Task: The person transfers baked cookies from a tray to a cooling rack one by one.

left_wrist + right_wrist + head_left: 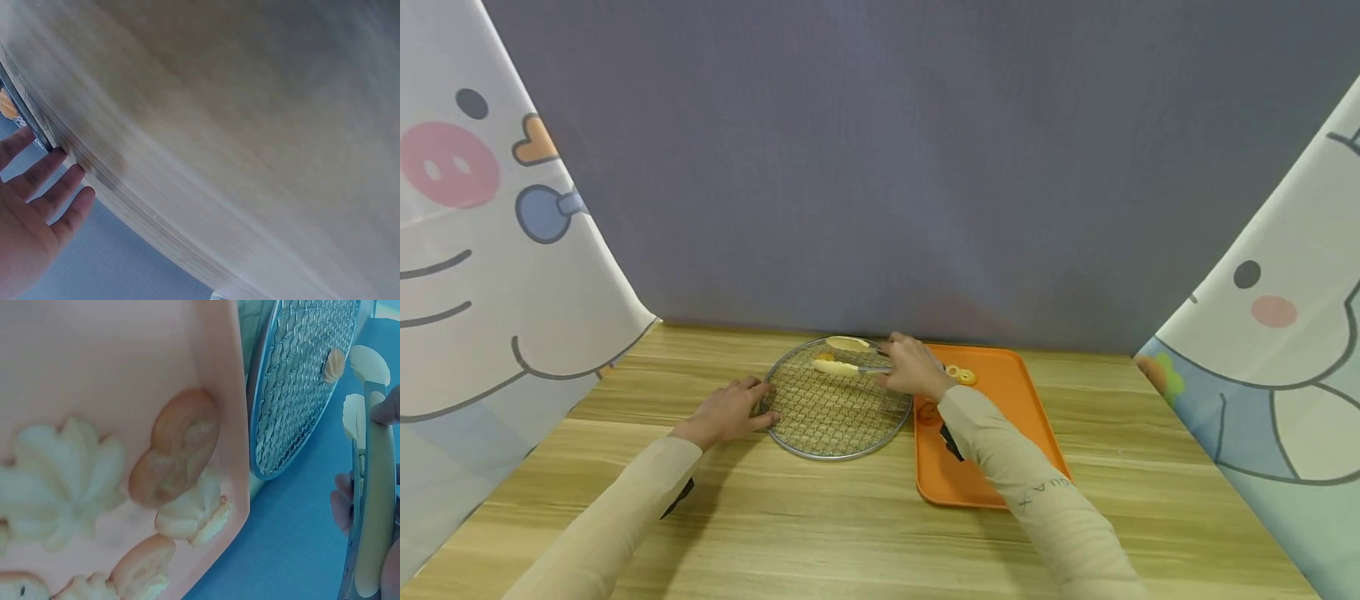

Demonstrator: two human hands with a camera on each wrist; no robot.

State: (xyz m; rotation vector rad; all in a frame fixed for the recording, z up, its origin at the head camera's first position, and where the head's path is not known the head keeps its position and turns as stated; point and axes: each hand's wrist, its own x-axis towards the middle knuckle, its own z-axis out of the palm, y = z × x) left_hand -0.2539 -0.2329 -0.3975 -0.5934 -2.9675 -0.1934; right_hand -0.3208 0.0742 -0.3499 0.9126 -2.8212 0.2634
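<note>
My right hand [913, 367] grips tongs [375, 494] with cream-coloured tips, which stand spread apart over the far part of a round wire rack [838, 417]. A small ridged cookie [334, 365] lies on the mesh close to these tips; in the head view it shows as an orange-brown spot between them. At the rack's left rim rests my left hand [730, 412], its fingers spread and only slightly bent, fingertips right at the metal edge. The left wrist view shows those fingers [59, 190] against the rim.
Right of the rack lies an orange tray [992, 483] holding several cookies, among them a brown pretzel-shaped one [178, 447] and a pale flower-shaped one [69, 481]. A grey fabric panel [887, 167] stands behind the wooden table [760, 533], with cartoon-printed panels at both sides.
</note>
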